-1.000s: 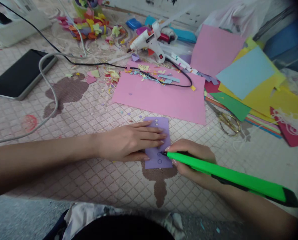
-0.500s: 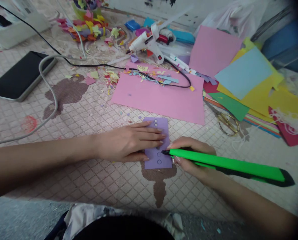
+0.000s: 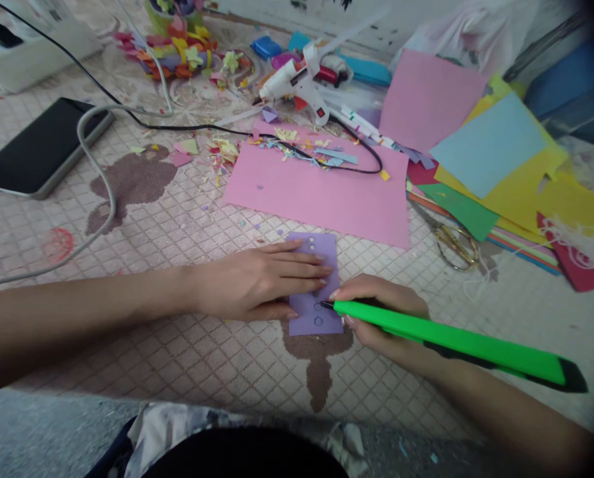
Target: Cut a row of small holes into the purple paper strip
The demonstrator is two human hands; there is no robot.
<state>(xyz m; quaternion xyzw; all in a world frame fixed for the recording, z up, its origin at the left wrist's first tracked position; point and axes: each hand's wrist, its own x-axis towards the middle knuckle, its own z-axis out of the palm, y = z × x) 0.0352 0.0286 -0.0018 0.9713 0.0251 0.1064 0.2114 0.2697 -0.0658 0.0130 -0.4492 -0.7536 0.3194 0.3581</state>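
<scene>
My left hand (image 3: pixel 262 282) lies flat with its fingers spread across a small purple paper strip (image 3: pixel 304 325) on the patterned tablecloth. Small circles show on the strip above and below my fingers. My right hand (image 3: pixel 384 309) grips a bright green cutter (image 3: pixel 451 338) near its dark front end. The cutter's tip touches or hovers just over the strip beside a circle in the lower half; which one I cannot tell. Its long body extends to the right, over my right forearm.
Beyond the strip lies a pink sheet (image 3: pixel 321 196) with paper scraps and a black cable. A glue gun (image 3: pixel 297 83) rests behind it. Gold-handled scissors (image 3: pixel 454 245) and coloured paper (image 3: pixel 491 146) are at right, a phone (image 3: pixel 38 149) at left.
The rear end of the green cutter has dipped slightly, and its body has rolled a little in my right hand. My left hand stays on the purple strip.
</scene>
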